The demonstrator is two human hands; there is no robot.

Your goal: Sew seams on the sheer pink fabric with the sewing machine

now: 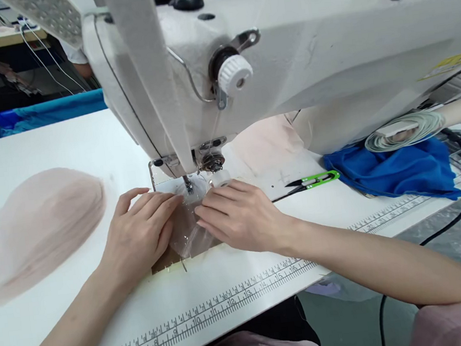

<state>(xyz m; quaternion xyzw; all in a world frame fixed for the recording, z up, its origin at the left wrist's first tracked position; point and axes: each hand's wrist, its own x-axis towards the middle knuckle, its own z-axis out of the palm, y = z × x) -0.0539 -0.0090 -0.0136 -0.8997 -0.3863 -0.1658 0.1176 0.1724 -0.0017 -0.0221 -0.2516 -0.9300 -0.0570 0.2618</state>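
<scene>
Left hand (137, 228) lies flat, palm down; right hand (239, 213) lies flat just right of it, fingertips nearly touching.

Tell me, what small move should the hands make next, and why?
Probably slide the sheer fabric slightly forward under the needle: left hand and right hand lie flat on it, and its edge sits at the needle.

bright, even overhead light; soft shadows under the white sewing machine (285, 67); glossy white bench (65, 153) slightly washed out; frame edges curved, mildly blurred.
</scene>
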